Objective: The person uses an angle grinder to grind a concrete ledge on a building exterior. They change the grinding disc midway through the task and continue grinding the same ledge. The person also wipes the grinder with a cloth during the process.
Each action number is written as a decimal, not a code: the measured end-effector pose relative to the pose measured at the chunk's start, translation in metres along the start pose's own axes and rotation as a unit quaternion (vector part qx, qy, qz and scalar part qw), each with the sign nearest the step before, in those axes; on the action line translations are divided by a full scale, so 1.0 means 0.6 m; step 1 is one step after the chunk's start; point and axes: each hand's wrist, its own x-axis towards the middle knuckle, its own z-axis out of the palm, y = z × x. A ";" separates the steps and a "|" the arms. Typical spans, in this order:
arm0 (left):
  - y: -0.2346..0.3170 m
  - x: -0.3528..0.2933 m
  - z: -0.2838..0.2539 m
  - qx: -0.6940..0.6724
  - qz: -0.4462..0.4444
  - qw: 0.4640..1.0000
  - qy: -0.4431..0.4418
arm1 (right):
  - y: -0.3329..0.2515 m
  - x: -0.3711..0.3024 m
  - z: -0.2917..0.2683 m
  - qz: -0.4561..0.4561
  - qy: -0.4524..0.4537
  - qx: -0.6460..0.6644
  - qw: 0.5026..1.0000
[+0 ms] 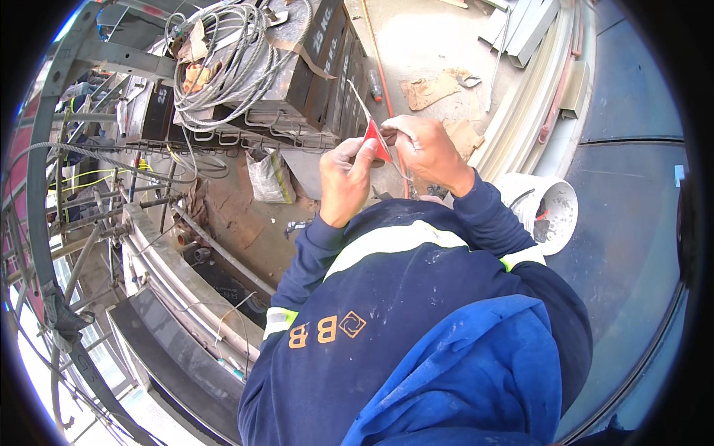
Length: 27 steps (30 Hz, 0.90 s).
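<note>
My left hand (pixel 346 178) is raised in front of my chest, with its thumb and fingers closed on a small flat red piece (pixel 376 139) that tapers to a point. A thin pale strip runs up along the red piece's edge; its kind is unclear. Close by on the right, my right hand (pixel 431 151) has its fingers curled together at the upper edge of the red piece. Whatever lies between those right fingertips is hidden by the hand.
Dark stacked metal weights (pixel 327 70) carry a coiled wire rope (pixel 223 111) at the upper left. Scaffolding (pixel 41 178) fills the left side. A white bucket (pixel 561 215), long metal profiles (pixel 513 126) and a blue panel (pixel 632 201) are on the right. A sack (pixel 269 177) lies on the floor.
</note>
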 end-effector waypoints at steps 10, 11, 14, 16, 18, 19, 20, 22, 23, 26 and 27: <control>0.005 0.013 0.009 0.031 0.028 0.999 -0.029 | -0.017 -0.001 -0.033 0.011 -0.080 -0.072 0.994; 0.002 0.012 0.009 0.038 0.031 0.998 -0.031 | -0.013 -0.002 -0.037 0.037 -0.110 -0.065 0.991; -0.002 0.010 0.012 0.032 0.034 0.998 -0.032 | -0.008 -0.003 -0.039 0.042 -0.124 -0.023 0.991; 0.000 0.006 0.015 -0.009 0.025 0.999 -0.027 | -0.010 -0.006 -0.037 0.063 -0.112 0.068 0.989; 0.004 0.003 0.019 -0.059 0.026 0.998 -0.003 | -0.017 -0.013 -0.031 0.124 -0.107 0.213 0.963; 0.006 0.002 0.020 -0.084 0.027 0.996 0.009 | -0.019 -0.016 -0.027 0.123 -0.096 0.231 0.960; -0.004 0.002 0.020 -0.124 0.025 0.992 0.014 | -0.021 -0.019 -0.021 0.120 -0.086 0.251 0.957; -0.012 -0.003 0.022 -0.206 0.011 0.978 0.028 | -0.022 -0.016 -0.018 0.120 -0.080 0.270 0.952; -0.014 -0.006 0.021 -0.244 0.003 0.969 0.034 | -0.023 -0.014 -0.016 0.123 -0.081 0.272 0.951; -0.030 -0.008 0.018 -0.311 -0.002 0.949 0.050 | -0.022 -0.007 -0.011 0.123 -0.091 0.310 0.938; -0.030 -0.010 0.019 -0.328 -0.020 0.942 0.068 | -0.021 -0.005 -0.010 0.122 -0.095 0.327 0.932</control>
